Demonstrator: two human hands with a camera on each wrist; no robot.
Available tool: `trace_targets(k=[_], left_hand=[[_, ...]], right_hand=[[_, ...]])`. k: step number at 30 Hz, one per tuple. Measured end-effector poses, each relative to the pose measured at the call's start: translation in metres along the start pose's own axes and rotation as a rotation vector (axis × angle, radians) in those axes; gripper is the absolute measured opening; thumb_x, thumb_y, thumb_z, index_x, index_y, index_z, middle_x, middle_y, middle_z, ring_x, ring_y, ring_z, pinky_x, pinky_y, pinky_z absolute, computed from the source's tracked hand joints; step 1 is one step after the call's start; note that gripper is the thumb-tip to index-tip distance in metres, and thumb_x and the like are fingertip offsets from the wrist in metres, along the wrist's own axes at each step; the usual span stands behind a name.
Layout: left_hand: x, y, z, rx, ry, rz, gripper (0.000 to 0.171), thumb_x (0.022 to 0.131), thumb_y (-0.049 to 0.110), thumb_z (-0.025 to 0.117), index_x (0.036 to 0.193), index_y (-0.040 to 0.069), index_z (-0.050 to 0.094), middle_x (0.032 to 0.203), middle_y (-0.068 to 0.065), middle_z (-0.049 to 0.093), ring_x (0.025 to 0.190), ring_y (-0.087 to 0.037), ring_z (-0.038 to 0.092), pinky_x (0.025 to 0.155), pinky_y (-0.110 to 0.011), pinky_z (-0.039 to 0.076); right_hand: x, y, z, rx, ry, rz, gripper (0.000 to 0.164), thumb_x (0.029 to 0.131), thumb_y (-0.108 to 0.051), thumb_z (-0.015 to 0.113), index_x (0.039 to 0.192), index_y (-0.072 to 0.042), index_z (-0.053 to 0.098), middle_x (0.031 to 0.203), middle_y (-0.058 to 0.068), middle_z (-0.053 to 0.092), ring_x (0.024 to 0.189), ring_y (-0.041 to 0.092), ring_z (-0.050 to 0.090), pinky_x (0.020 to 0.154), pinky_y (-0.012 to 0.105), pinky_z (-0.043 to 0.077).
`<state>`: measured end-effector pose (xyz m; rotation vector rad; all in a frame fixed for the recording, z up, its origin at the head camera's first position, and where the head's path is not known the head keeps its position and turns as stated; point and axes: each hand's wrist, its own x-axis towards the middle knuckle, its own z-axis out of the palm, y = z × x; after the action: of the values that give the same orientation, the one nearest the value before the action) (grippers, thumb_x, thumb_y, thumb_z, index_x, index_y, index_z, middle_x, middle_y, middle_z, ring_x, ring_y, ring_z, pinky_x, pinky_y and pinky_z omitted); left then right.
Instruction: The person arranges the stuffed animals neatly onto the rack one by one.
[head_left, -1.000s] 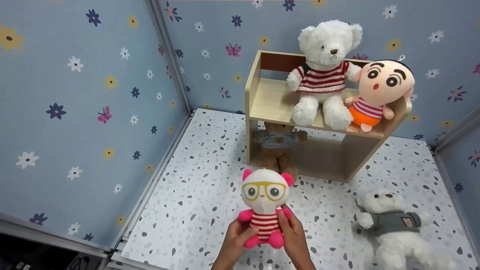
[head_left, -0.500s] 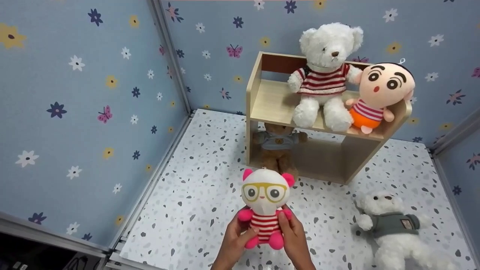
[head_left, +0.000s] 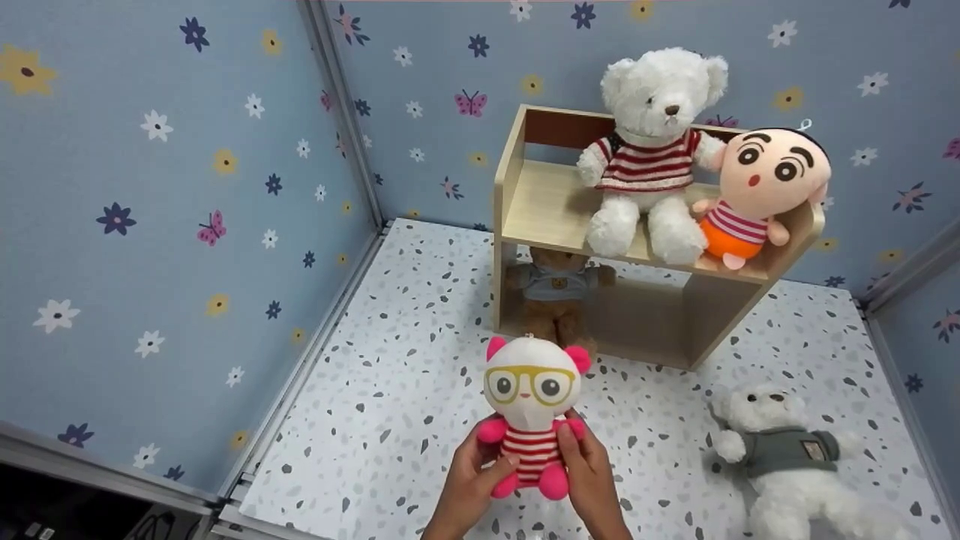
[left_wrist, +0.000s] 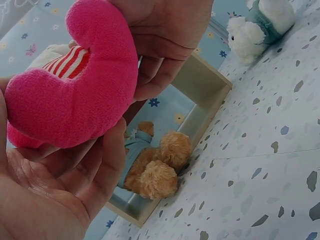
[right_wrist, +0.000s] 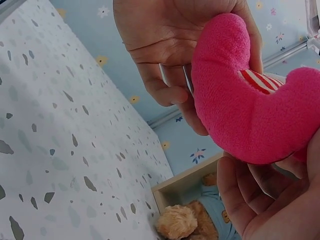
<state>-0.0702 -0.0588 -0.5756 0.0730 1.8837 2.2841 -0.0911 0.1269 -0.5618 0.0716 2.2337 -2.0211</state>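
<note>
Hands point(head_left: 469, 476) point(head_left: 591, 474) grip a round-headed, pink-and-white plush toy point(head_left: 531, 418) from both sides.
If either slackens, it could tip from between them.

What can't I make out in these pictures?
Held toy: back turned away, head view.
Brown bear: top of head hidden by the upper shelf, head view.
Lying white bear: lower end cut off by the bottom edge, head view.
Shirt patch: too small to read, head view.
Dark corner: contents too dim, head view.
</note>
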Motion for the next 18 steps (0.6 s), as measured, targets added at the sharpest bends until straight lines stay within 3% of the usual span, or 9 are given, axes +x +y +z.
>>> trace_targets(k=[7, 18], left_hand=[[0.0004, 0.0011, -0.0001, -0.019, -0.001, -0.014, 0.053, 0.098, 0.016, 0.066, 0.146, 0.004, 0.048, 0.134, -0.011, 0.062, 0.117, -0.022, 0.06, 0.101, -0.037, 0.051], [0.0002, 0.0016, 0.0004, -0.043, -0.002, -0.03, 0.054, 0.097, 0.015, 0.066, 0.146, 0.003, 0.047, 0.132, -0.011, 0.061, 0.115, -0.023, 0.061, 0.096, -0.036, 0.057]], right_hand=[[0.0004, 0.0013, -0.0008, 0.018, -0.002, 0.024, 0.057, 0.109, -0.04, 0.044, 0.157, -0.009, 0.04, 0.141, 0.015, 0.062, 0.13, 0.02, 0.058, 0.099, 0.022, 0.051], [-0.0002, -0.0004, -0.0017, 0.026, -0.003, 0.028, 0.059, 0.108, -0.043, 0.046, 0.157, -0.01, 0.04, 0.144, 0.015, 0.06, 0.133, 0.024, 0.057, 0.099, 0.022, 0.051]])
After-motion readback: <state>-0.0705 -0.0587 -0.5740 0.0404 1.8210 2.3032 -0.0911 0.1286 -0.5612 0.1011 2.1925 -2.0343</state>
